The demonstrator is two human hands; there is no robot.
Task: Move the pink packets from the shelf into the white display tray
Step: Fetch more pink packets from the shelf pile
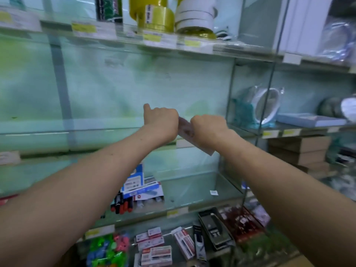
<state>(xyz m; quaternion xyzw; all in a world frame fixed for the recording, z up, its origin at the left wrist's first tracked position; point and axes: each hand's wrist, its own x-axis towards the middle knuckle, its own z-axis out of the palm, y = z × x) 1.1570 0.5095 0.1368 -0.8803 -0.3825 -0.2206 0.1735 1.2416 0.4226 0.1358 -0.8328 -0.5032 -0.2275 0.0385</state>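
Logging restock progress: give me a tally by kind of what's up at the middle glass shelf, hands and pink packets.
hands: 2, the left hand and the right hand
pink packet, between them: 1
Total: 3

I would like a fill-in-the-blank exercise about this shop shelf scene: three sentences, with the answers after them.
1. The left hand and the right hand grip one ____ packet together.
2. The yellow tape rolls stand on the ____ shelf.
3. The red-capped markers lie ____ the hands.
Missing words: pink; top; below.
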